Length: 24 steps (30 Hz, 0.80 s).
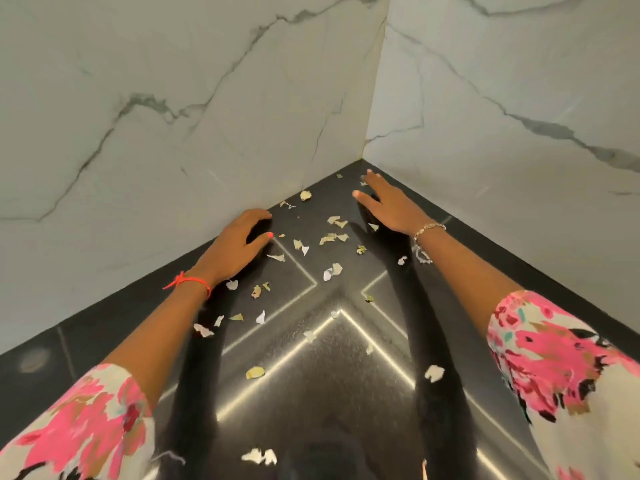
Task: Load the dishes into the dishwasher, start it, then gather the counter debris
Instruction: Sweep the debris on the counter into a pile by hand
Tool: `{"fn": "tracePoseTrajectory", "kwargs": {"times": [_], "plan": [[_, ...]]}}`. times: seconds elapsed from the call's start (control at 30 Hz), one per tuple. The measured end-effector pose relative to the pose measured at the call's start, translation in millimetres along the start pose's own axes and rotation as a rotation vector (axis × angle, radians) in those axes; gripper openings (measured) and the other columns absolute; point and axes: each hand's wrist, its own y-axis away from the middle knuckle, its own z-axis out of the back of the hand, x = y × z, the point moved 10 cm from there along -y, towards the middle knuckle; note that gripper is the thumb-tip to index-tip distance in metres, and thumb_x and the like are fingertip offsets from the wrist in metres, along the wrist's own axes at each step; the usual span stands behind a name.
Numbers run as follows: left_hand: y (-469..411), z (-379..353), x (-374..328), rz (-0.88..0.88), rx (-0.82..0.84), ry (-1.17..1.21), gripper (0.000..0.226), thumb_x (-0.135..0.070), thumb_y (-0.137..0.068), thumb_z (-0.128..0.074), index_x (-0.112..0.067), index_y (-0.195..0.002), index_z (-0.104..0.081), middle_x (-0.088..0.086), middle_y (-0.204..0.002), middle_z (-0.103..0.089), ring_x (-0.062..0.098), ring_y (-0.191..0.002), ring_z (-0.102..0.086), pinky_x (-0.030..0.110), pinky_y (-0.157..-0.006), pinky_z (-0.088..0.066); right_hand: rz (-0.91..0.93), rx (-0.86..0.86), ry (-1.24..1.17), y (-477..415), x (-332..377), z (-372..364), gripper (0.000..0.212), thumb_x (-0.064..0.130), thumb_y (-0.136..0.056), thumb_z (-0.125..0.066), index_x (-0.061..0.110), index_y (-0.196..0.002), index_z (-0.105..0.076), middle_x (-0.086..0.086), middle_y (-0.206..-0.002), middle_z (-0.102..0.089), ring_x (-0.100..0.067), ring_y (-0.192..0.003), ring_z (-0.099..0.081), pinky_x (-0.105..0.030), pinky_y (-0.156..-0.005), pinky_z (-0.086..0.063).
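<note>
Two white marble-patterned wall panels [173, 98] with grey veins meet in a vertical corner seam at far right of centre. Below them lies a glossy black countertop [311, 393], narrowing into that corner; bright strip-light reflections form chevron lines across its near centre. Both forearms reach forward from the near edge, each emerging from a floral pink-and-white sleeve [561, 368] and casting a dark shadow on the counter. The left hand [239, 242], palm down with fingers curled loosely, rests at the foot of the left wall; it holds nothing visible, and a red thread bracelet [188, 280] circles its wrist. The right hand [388, 202], flat with thumb set apart from the extended fingers, lies low over the counter close to the far corner; contact with the surface cannot be confirmed. A silver chain bracelet [427, 230] hangs at its wrist. The counter debris [332, 237], small pale and yellowish scraps resembling torn paper and dry peel, is scattered between the two hands and toward the near edge, with larger fragments at near centre; one scrap [305, 195] sits beside the left wall.
</note>
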Motion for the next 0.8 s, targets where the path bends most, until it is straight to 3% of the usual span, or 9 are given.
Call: {"fn": "tracePoseTrajectory", "kwargs": {"times": [0.13, 0.23, 0.3, 0.47, 0.53, 0.6, 0.63, 0.7, 0.8], "plan": [[-1, 7, 8, -0.018, -0.057, 0.065, 0.036, -0.021, -0.094, -0.051, -0.020, -0.130, -0.049, -0.005, -0.134, -0.049, 0.009, -0.122, -0.043, 0.022, -0.104, -0.028, -0.030, 0.074, 0.075, -34, -7, -17, 0.065, 0.050, -0.096, -0.036, 0.014, -0.148, -0.021, -0.002, -0.157, -0.009, -0.019, -0.145, -0.006, -0.037, -0.116, -0.007], [-2, 7, 12, -0.013, -0.072, 0.089, 0.038, -0.018, -0.092, -0.053, -0.022, -0.130, -0.050, -0.007, -0.135, -0.049, 0.006, -0.122, -0.042, 0.021, -0.105, -0.027, 0.031, -0.122, -0.182, -32, 1, -3, 0.052, 0.045, -0.092, -0.050, 0.011, -0.131, -0.053, -0.009, -0.138, -0.050, -0.021, -0.130, -0.044, -0.036, -0.111, -0.032], [-2, 6, 12, -0.008, -0.068, 0.091, 0.041, -0.017, -0.092, -0.053, -0.022, -0.133, -0.048, -0.009, -0.137, -0.047, 0.003, -0.123, -0.039, 0.020, -0.105, -0.025, 0.088, -0.257, -0.369, -29, 11, 10, 0.036, 0.034, -0.091, -0.057, 0.009, -0.116, -0.065, -0.009, -0.121, -0.064, -0.018, -0.114, -0.058, -0.031, -0.101, -0.044], [-2, 3, 11, -0.008, -0.044, 0.070, 0.045, -0.017, -0.092, -0.053, -0.023, -0.137, -0.044, -0.009, -0.142, -0.043, 0.002, -0.127, -0.036, 0.020, -0.108, -0.023, 0.096, -0.022, -0.038, -46, 35, -26, 0.046, 0.037, -0.095, -0.047, 0.014, -0.135, -0.048, -0.007, -0.144, -0.044, -0.023, -0.134, -0.037, -0.037, -0.111, -0.029], [-2, 4, 12, -0.003, -0.050, 0.075, 0.045, -0.017, -0.092, -0.054, -0.022, -0.136, -0.045, -0.008, -0.142, -0.043, 0.004, -0.128, -0.037, 0.022, -0.109, -0.024, 0.103, -0.141, -0.025, -43, 37, -18, 0.040, 0.034, -0.093, -0.050, 0.006, -0.118, -0.063, -0.015, -0.121, -0.063, -0.027, -0.110, -0.058, -0.035, -0.101, -0.041], [-2, 5, 12, -0.002, -0.060, 0.083, 0.045, -0.016, -0.092, -0.055, -0.022, -0.135, -0.046, -0.008, -0.141, -0.044, 0.004, -0.127, -0.037, 0.024, -0.111, -0.025, 0.139, -0.312, -0.252, -28, 44, -1, 0.029, 0.026, -0.090, -0.056, 0.003, -0.097, -0.073, -0.016, -0.089, -0.072, -0.027, -0.079, -0.067, -0.026, -0.084, -0.050], [-2, 5, 12, 0.000, -0.061, 0.087, 0.045, -0.016, -0.091, -0.055, -0.022, -0.135, -0.046, -0.008, -0.141, -0.044, 0.003, -0.127, -0.037, 0.025, -0.111, -0.025, 0.170, -0.342, -0.341, -24, 47, 2, 0.025, 0.022, -0.090, -0.058, 0.004, -0.097, -0.073, -0.012, -0.090, -0.073, -0.022, -0.081, -0.068, -0.024, -0.083, -0.051], [-1, 5, 12, 0.006, -0.061, 0.093, 0.045, -0.017, -0.091, -0.055, -0.022, -0.135, -0.046, -0.008, -0.141, -0.044, 0.003, -0.126, -0.037, 0.023, -0.110, -0.024, 0.215, -0.236, -0.323, -26, 58, -8, 0.026, 0.023, -0.091, -0.057, 0.010, -0.111, -0.068, -0.006, -0.114, -0.067, -0.017, -0.105, -0.062, -0.026, -0.095, -0.045], [-1, 4, 12, 0.013, -0.056, 0.093, 0.045, -0.017, -0.091, -0.056, -0.022, -0.134, -0.047, -0.007, -0.141, -0.045, 0.007, -0.129, -0.038, 0.022, -0.109, -0.024, 0.170, 0.130, -0.090, -31, 61, -51, 0.049, 0.035, -0.095, -0.047, 0.018, -0.141, -0.039, 0.000, -0.151, -0.030, -0.013, -0.142, -0.021, -0.028, -0.115, -0.011]]}}
